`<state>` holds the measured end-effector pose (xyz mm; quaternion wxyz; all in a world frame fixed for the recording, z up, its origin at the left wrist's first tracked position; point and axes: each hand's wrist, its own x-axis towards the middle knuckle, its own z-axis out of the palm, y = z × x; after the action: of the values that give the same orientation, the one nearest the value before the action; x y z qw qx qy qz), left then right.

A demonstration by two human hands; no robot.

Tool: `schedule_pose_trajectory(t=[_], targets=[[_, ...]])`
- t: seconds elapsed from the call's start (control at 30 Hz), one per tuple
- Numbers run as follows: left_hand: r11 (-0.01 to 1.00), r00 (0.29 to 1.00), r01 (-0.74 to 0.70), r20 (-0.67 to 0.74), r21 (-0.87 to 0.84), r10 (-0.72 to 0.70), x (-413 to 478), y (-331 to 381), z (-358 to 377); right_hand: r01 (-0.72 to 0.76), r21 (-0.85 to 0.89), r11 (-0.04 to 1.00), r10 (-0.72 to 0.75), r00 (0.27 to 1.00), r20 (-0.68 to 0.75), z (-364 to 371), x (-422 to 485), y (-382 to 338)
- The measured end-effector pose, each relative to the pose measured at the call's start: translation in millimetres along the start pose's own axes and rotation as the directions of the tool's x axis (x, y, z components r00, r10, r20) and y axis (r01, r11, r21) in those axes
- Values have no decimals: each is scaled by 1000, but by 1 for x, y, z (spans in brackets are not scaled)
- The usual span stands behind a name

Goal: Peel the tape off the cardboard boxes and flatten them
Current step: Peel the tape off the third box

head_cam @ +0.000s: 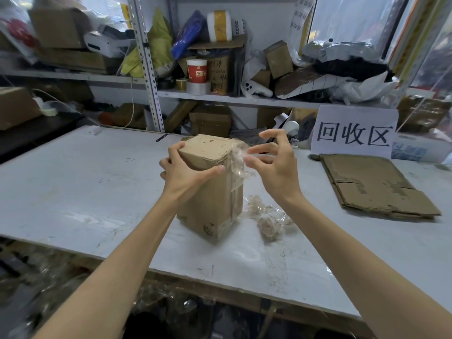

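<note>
The white table stretched across in front of me, its top scuffed and marked. Behind it stood metal shelves crammed with boxes, bags and rolls of tape, a red and white paper cup among them. Off to my right, a flattened sheet of cardboard lay flat on the table, well apart from my hands. Just behind it, a white paper sign with large black characters stood propped upright.

The cardboard box stood upright near the middle of the table, taller than wide, one corner turned toward me, its flaps closed. My left hand gripped its top left corner, the thumb pressed across the near face and the fingers curled over the far edge. My right hand hovered just beside the top right corner, thumb and forefinger pinching the loose end of a clear tape strip, the other fingers curved and spread. The strip clung to the box's right edge lower down.

A crumpled heap of peeled tape lay on the table just right of the box's base.
</note>
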<state>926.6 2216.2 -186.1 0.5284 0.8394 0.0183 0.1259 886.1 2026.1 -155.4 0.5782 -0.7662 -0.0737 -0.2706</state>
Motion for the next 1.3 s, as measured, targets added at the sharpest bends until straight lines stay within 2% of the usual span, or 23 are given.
schedule_pose_trajectory(t=[0.07,0.17,0.27,0.33,0.37,0.43,0.5,0.53,0.6,0.67,0.73,0.87,0.93,1.0,1.07,1.17,1.3], targets=[[999,999,28,28,-33,-27,1,1,-1,99,-106,990,-102,994,-29,5,3,-2],[995,996,59,64,-77,-54,4,0,-5,205,-213,955,-205,979,23,13,5,1],[989,992,87,99,-121,-76,7,-5,-10,309,-181,934,-268,938,218,13,5,1],[987,990,99,113,-129,-84,9,-7,-11,366,-242,899,-269,896,353,12,6,2],[986,989,100,120,-131,-84,10,-8,-11,400,-284,871,-291,887,359,13,9,3],[989,989,87,129,-120,-71,8,-7,-8,424,-327,844,-348,899,266,14,14,1],[987,992,85,107,-133,-71,7,-8,-8,404,-311,860,-352,912,211,10,17,-2],[982,992,101,86,-159,-88,8,-9,-10,377,-282,882,-316,918,238,7,17,-2],[970,989,131,94,-203,-114,12,-10,-15,292,-226,930,-199,913,357,2,14,-3],[981,983,99,169,-170,-70,13,-9,-16,188,-181,965,-79,872,484,1,16,-4],[989,975,54,221,-139,-22,12,-8,-15,54,-129,990,21,853,522,2,21,-5],[991,968,37,253,-130,-3,13,-9,-16,-144,-70,987,160,900,406,5,23,-6],[991,966,45,258,-124,-11,14,-10,-19,-159,-160,974,200,936,291,8,22,-10],[992,965,42,261,-121,-9,13,-10,-19,-66,-337,939,112,987,119,12,23,-14],[991,965,48,261,-123,-15,12,-9,-18,146,-452,880,-137,989,51,18,18,-16],[992,965,71,261,-102,-42,8,-13,-18,386,-383,839,-364,922,130,30,7,-6],[989,972,93,224,-117,-64,0,-21,-18,536,-379,755,-440,841,315,28,4,9]])
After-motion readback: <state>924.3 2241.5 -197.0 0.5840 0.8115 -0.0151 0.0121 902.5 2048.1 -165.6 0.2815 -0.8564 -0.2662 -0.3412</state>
